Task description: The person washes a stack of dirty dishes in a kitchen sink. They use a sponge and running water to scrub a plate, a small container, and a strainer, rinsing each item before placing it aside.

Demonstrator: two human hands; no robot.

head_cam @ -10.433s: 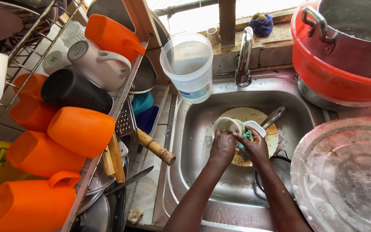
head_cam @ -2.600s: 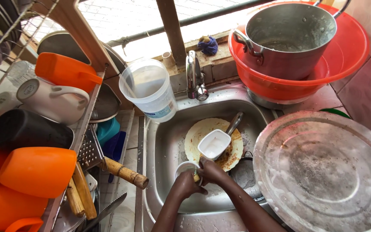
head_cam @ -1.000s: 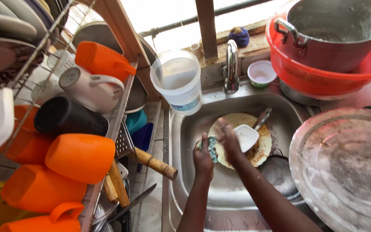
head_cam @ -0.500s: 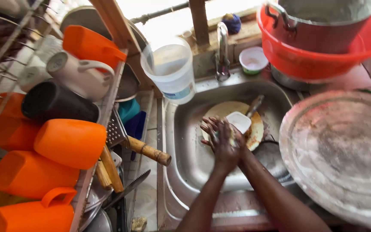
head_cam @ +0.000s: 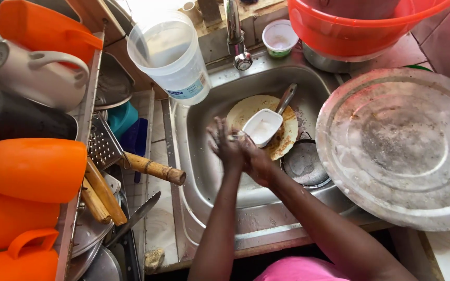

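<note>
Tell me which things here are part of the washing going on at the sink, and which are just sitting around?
In use:
left hand and right hand, pressed together over the sink
white square bowl on the yellow plate
spoon

Lying about:
orange cups in the rack
clear jug
big metal lid
red basin
grater

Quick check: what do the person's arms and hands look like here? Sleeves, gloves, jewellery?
Both forearms are bare, with no sleeves showing. The left hand and right hand wear no gloves; no watch or bracelet is visible, and rings cannot be told because the fingers blur. A bit of pink garment shows at the bottom edge.
</note>
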